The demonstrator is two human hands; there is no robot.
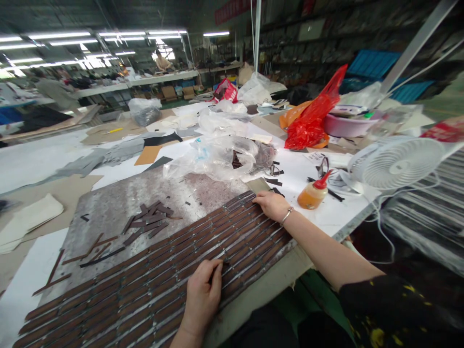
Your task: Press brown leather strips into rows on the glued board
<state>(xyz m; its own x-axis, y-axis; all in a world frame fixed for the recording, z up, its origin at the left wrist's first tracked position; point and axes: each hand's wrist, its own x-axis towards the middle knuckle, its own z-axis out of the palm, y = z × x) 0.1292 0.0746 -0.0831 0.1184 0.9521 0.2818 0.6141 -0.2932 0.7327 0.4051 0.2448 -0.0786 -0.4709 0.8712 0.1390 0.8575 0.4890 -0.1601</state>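
Note:
Rows of narrow brown strips (145, 273) lie side by side across the board, with thin pale gaps between them. My left hand (203, 292) is closed in a pinch over the middle of these rows. A small dark bit shows at its fingertips, too little to name. At the far right end of the rows, my right hand (272, 206) has its fingers closed at the tip of a brown strip. A heap of loose short dark strips (150, 220) lies on the board beyond the rows. Several thinner strips (90, 251) are scattered left of that heap.
A squeeze bottle (312, 194) with a red nozzle and amber liquid stands right of my right hand. Behind it are a white fan (397, 164) with a cable, a red plastic bag (311, 121) and a pink basin (350, 124). Clear plastic bags (217, 157) lie beyond the board (108, 203).

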